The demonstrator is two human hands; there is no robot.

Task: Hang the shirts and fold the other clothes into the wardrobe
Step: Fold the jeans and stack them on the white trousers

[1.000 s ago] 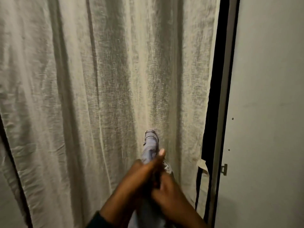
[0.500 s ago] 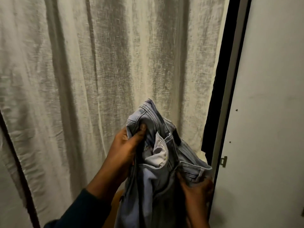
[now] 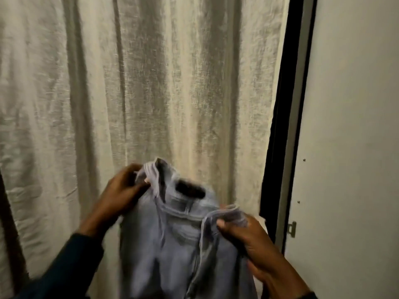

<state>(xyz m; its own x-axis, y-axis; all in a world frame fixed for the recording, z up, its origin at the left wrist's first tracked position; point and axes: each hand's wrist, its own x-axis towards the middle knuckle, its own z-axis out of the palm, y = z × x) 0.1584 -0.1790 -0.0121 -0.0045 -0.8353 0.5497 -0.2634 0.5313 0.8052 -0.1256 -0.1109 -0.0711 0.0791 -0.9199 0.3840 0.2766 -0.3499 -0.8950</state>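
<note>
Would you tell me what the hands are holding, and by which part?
Light blue jeans: left hand and right hand each grip the waistband.

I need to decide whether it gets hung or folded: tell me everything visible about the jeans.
The jeans are pale blue denim with a stitched waistband, held upright in front of the cream curtain. The left hand grips one end of the waistband, the right hand the other. The waist gapes open; the legs hang below the picture. Blur hides finer detail.

A home bedroom: linen curtain [image 3: 151, 93], pale wardrobe door [image 3: 349, 147]
</note>
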